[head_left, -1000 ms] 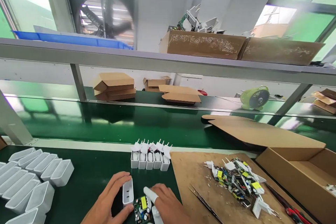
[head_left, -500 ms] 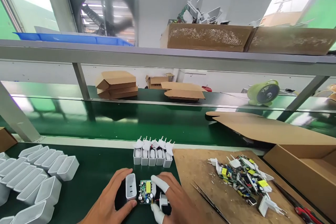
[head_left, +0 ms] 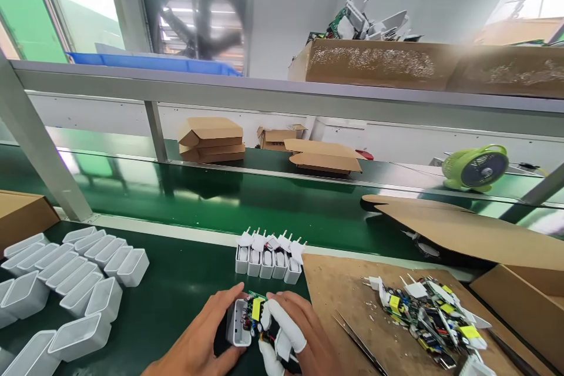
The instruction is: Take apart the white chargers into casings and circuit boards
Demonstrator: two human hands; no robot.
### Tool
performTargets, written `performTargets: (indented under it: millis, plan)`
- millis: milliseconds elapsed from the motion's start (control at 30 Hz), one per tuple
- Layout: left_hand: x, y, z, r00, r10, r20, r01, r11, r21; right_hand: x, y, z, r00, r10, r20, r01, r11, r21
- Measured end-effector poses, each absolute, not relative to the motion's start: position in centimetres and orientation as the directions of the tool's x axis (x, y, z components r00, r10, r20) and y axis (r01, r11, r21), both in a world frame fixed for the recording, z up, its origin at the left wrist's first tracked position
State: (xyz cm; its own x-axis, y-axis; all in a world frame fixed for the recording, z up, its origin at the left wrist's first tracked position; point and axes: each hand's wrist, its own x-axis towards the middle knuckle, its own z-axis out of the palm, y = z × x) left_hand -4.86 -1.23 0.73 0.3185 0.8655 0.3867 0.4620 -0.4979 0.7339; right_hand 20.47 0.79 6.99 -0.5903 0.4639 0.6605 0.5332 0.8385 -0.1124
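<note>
My left hand (head_left: 207, 332) is closed around a white plastic charger case (head_left: 238, 336), its open side turned toward the other hand. My right hand (head_left: 304, 329), with white covers on thumb and finger, grips a small green circuit board (head_left: 255, 310) with a yellow component. The board's left edge is at the case's opening; whether it is inside, I cannot tell. White plug parts are partly hidden under my right fingers. Just beyond my hands stands a row of white cases (head_left: 267, 264) topped with pronged plug pieces.
Several white cases (head_left: 74, 273) lie at left on the green mat. On the brown board at right are tweezers (head_left: 359, 341) and a heap of circuit boards (head_left: 429, 314). A cardboard box (head_left: 520, 305) stands at far right, a green fan (head_left: 476, 167) behind.
The circuit board has come against the case's opening, and the case has tilted toward it. Both hands have drawn closer together. The whole view has shifted, with the scene sliding right.
</note>
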Motion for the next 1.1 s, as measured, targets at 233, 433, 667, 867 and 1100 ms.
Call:
performTargets:
  millis: [233, 433, 667, 867, 1100]
  plan:
    - [-4.8, -1.2, 1.0, 0.293, 0.871, 0.395, 0.498, -0.492, 0.714, 20.2, 1.0, 5.7, -0.605, 0.433, 0.668, 0.531, 0.845, -0.066]
    - [-4.8, -1.2, 1.1, 0.311, 0.857, 0.411, 0.498, -0.515, 0.698, 19.9, 0.8, 6.3, -0.652, 0.44, 0.618, 0.545, 0.838, -0.023]
    - [-4.7, -1.1, 1.3, 0.335, 0.841, 0.425, 0.519, -0.542, 0.661, 19.7, 0.7, 6.2, -0.656, 0.429, 0.621, 0.532, 0.846, -0.023]
    - [-4.6, -1.2, 1.6, 0.349, 0.84, 0.416, 0.522, -0.543, 0.658, 19.7, 0.8, 5.6, -0.66, 0.439, 0.61, 0.514, 0.856, -0.059]
    - [-4.7, -1.2, 1.5, 0.358, 0.832, 0.423, 0.535, -0.554, 0.638, 19.8, 0.8, 5.6, -0.662, 0.424, 0.618, 0.523, 0.852, -0.024]
